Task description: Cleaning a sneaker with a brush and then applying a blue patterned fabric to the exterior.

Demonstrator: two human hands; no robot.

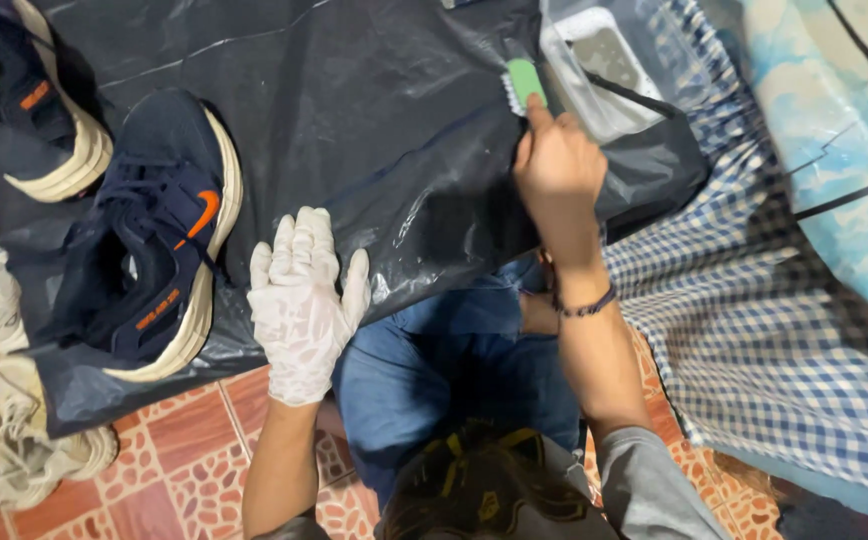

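Green-handled small brush [525, 80] sits upper centre of frame, pinched at fingertips of bare right hand [557, 165]. White-gloved left hand [301, 300] lies flat, fingers spread, empty, on black plastic sheet [374, 130], beside navy sneaker [159, 240].

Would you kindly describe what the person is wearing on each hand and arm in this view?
The left hand wears a thin, wrinkled white disposable glove ending at the wrist; the forearm above it is uncovered. The right hand is ungloved, with a dark beaded bracelet around the wrist. A grey sleeve is pushed up near the right elbow.
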